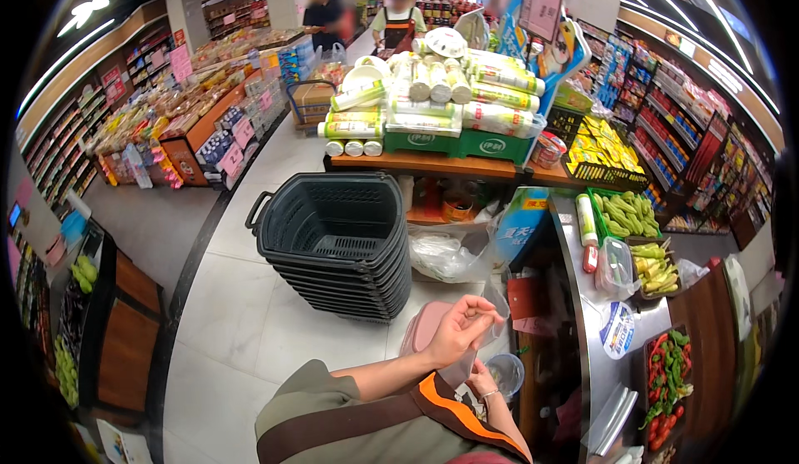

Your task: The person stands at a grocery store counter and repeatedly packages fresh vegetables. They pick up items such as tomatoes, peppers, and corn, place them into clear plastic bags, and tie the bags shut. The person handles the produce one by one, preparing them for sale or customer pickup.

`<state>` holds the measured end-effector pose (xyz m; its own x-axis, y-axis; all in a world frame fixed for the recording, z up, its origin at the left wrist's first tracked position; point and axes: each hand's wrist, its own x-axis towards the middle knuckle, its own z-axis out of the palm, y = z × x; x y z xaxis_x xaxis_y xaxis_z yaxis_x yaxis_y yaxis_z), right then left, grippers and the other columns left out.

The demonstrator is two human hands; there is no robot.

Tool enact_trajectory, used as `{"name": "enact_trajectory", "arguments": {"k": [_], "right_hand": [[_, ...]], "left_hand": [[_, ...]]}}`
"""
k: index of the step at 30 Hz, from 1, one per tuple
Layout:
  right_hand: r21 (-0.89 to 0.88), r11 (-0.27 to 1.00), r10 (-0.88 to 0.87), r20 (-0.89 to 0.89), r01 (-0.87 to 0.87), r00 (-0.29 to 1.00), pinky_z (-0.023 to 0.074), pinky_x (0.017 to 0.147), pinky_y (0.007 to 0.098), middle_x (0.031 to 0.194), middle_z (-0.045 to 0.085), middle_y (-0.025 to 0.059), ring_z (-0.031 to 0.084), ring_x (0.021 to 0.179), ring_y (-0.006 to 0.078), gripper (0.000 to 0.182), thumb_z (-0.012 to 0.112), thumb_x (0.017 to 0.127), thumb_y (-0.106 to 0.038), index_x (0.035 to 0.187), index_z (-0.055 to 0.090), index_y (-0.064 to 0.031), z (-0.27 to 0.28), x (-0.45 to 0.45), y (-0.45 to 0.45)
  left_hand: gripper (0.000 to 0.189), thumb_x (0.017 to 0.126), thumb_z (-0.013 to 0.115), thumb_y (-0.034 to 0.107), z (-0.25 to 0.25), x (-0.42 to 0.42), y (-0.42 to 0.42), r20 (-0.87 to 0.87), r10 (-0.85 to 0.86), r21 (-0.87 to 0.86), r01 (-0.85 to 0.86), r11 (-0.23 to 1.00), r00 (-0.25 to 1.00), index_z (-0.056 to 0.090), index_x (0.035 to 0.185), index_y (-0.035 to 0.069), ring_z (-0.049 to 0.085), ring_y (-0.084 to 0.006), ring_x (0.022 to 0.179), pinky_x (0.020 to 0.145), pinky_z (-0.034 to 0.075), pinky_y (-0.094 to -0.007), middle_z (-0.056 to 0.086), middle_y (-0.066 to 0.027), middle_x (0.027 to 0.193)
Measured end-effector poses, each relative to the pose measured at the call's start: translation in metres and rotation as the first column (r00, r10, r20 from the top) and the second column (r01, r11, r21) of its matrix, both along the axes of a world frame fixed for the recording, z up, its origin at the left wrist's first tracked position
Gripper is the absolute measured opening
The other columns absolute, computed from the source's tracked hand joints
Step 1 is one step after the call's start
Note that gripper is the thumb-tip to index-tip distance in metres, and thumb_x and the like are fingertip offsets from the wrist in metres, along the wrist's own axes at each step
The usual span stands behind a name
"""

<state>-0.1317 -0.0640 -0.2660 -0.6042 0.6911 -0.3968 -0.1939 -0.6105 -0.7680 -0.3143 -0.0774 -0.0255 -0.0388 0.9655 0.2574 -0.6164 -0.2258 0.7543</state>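
Observation:
My left hand [463, 331] is raised in front of my body with its fingers pinched on a clear plastic bag [460, 367]. The thin film spreads past the fingertips and hangs down beside the wrist. Lower and nearer my apron, my right hand [480, 379] touches the lower part of the bag, its fingers partly hidden by the film. Whether it grips the bag cannot be told. Just right of that hand is a round clear plastic tub [504, 374]. A pink lidded bin [427, 326] stands on the floor behind my left wrist.
Stacked dark shopping baskets [337, 245] stand ahead on the tiled floor. Behind them, a display table [431, 165] holds rolls of plastic bags. At right, a metal counter [577, 264] carries green vegetables, a clear box and a tray of peppers [668, 376]. Two people stand farther back.

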Motion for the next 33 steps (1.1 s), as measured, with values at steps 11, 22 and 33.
{"name": "enact_trajectory", "arguments": {"k": [11, 22, 33], "right_hand": [[-0.126, 0.992, -0.018, -0.292, -0.019, 0.956, 0.0357, 0.101, 0.0391, 0.126, 0.051, 0.01, 0.047, 0.118, 0.0229, 0.048, 0.049, 0.091, -0.033, 0.128, 0.045, -0.003, 0.06, -0.008, -0.011], [-0.151, 0.985, -0.167, -0.685, 0.085, 0.709, 0.0402, 0.096, 0.0454, 0.13, 0.046, 0.0208, 0.045, 0.12, 0.0332, 0.081, 0.073, 0.073, -0.043, 0.132, 0.035, -0.0013, 0.09, 0.061, -0.034], [-0.519, 0.811, -0.565, -0.573, 0.271, 0.594, 0.0535, 0.079, 0.0335, 0.108, 0.062, 0.0108, 0.061, 0.094, 0.0238, 0.03, 0.064, 0.08, -0.015, 0.108, 0.059, -0.0053, 0.06, 0.069, -0.037]], "left_hand": [[0.018, 0.091, 0.052, 0.01, 0.023, 0.013, 0.043, 0.098, 0.218, -0.11, -0.207, 0.972, 0.971, 0.047, 0.108, 0.008, 0.04, -0.0016, 0.054, 0.047, 0.034, -0.0154, 0.061, -0.0036, 0.094], [0.015, 0.091, 0.053, 0.012, -0.031, -0.03, 0.106, 0.231, 0.474, -0.295, -0.403, 0.866, 0.85, 0.046, 0.104, 0.01, 0.056, -0.0084, 0.071, 0.058, 0.048, -0.0213, 0.06, -0.0038, 0.095], [0.019, 0.091, 0.051, 0.006, -0.06, -0.032, 0.122, 0.175, 0.633, -0.383, -0.54, 0.749, 0.754, 0.041, 0.107, 0.003, 0.046, -0.0062, 0.069, 0.064, 0.043, -0.0194, 0.058, -0.0132, 0.101]]}}
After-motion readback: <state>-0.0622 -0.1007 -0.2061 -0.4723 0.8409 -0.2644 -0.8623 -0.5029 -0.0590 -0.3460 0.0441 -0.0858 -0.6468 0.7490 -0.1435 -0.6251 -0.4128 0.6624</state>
